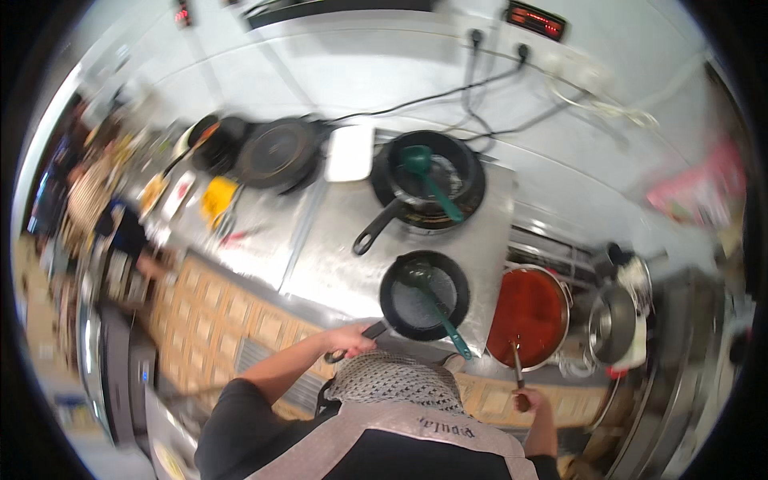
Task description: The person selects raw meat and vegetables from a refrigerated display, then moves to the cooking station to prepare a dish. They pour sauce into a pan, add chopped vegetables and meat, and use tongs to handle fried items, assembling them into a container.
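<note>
My left hand (351,341) grips the black handle of a frying pan (408,321) at the near edge of the steel counter. A green ladle (437,306) rests in that pan, its handle over the rim. On the right, my right hand (528,401) is closed on the brown handle of a utensil (518,360), whose far end is sunk in red sauce in a large metal pot (566,324). Behind the near pan, a second black pan (393,210) with another green ladle (423,168) in it sits on a dark round base.
A white rectangular board or tray (350,153), a round black griddle (281,153) and a yellow cloth-like item (217,201) stand on the steel counter (336,240). Black cords hang from the wall. A metal pan (613,324) is at the right. Another person (123,228) is at the far left.
</note>
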Available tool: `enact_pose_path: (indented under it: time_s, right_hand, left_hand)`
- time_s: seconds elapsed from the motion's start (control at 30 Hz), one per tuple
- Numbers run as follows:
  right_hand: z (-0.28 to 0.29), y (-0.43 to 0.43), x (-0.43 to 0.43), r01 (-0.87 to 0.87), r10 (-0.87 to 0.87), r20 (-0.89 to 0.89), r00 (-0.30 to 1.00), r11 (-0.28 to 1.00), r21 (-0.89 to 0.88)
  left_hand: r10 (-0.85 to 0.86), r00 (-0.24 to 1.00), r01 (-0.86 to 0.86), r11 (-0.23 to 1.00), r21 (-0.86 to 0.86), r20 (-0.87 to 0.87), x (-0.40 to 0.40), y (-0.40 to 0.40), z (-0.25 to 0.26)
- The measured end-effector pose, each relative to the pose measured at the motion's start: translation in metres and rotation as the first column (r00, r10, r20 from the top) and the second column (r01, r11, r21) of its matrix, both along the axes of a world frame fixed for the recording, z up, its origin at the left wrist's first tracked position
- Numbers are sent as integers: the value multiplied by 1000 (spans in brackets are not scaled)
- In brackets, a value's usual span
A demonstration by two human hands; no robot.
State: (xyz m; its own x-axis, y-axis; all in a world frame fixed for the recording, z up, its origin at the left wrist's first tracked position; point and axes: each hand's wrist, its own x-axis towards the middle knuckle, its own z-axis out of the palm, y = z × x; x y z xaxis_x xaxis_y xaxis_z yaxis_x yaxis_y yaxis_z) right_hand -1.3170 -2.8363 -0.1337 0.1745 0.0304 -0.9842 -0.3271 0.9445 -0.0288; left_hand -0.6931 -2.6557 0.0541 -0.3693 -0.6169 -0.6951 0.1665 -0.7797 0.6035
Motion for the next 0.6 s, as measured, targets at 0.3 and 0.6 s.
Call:
enact_pose_path:
  time_s: [0.3,0.6]
  right_hand:
    - [-15,-27,62,-92,290,255,923,806,-585]
    - [102,-56,87,-617,656,-180,733,530,-582]
  left_hand:
    - [434,886,-437,899,-18,163,-132,36,10]
    - [563,826,-549,810,-205,9,-226,107,-31]
